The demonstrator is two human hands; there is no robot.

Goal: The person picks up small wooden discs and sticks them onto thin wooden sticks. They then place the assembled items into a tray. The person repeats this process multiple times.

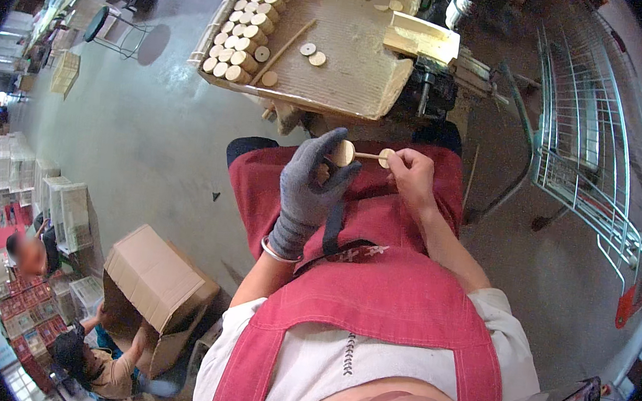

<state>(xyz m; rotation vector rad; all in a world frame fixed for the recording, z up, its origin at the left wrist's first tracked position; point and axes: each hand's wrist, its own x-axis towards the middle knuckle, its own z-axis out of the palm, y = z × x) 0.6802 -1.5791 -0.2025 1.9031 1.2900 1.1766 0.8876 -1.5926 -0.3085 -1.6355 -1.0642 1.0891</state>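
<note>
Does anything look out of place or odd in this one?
Mildly odd: a few loose wooden discs lie scattered on the tray, apart from the neat rows. Also mismatched: the left hand is gloved, the right hand bare.

Head-worn fisheye view, steeply downward, close above the apron (pixel 380 305)

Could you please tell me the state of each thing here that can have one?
Left hand: gloved, gripping
Wooden disc: held in the left hand
Right hand: bare, pinching
Small disc: held at the right fingertips
Thin rod: spanning between the two discs
Disc rows: packed together
Long stick: lying beside the rows
Loose disc: lying apart from the rows
Cardboard box: open, tilted
</note>
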